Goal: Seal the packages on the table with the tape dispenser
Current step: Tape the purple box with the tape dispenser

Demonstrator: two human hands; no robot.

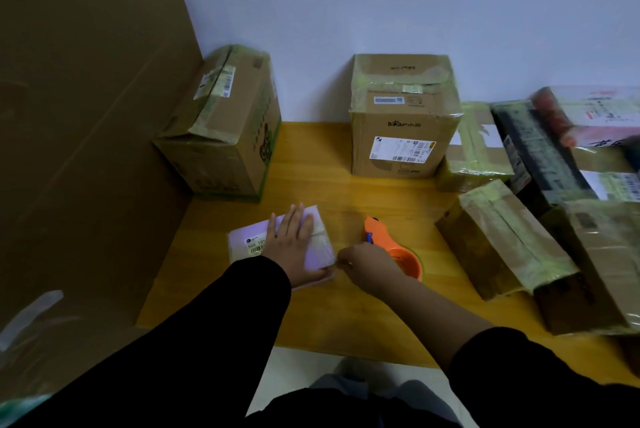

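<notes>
1. Two tall boxes stand at the back of a wooden table [346, 310], against the wall: the left box [221, 126] and the middle box [398, 116]. More taped packages [502, 244] crowd the table's right side.
2. A big cardboard sheet [86, 116] walls off the table's left edge.
3. Every box in view is closed and wrapped in tape, so the contents stay hidden.
4. A small pale parcel [244, 237] lies flat near the front of the table, apart from the boxes.
5. The left hand [292, 240] presses down on the parcel, palm flat and fingers straight.
6. The right hand [367, 266] curls its fingers at the parcel's near right corner. Whether they pinch tape or the parcel itself cannot be told.
7. The orange tape dispenser [377, 232] sits on the table just behind the right hand, partly hidden by it.
</notes>
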